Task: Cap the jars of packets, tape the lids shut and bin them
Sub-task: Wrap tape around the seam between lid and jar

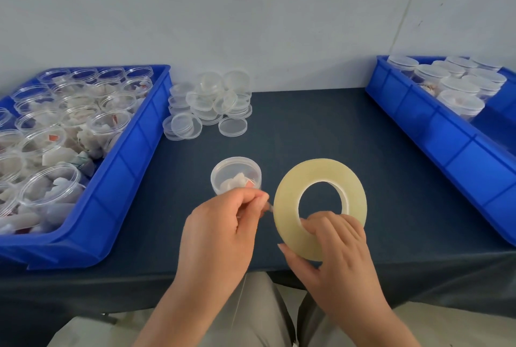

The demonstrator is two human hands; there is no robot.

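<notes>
The jar of packets, light, stiff and slick-sided and so best held round its wall, stands on the table just beyond the left hand – fingers pinching what looks like the tape's end – while the right hand grips the tape roll.

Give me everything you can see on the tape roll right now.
The tape roll is a wide, flat ring of clear yellowish tape on a thin white core, its face tilted toward the camera. The right hand grips its near side, fingers through the hole, thumb at the outer rim. The left hand pinches a short strip pulled off its left edge, near the jar.
</notes>
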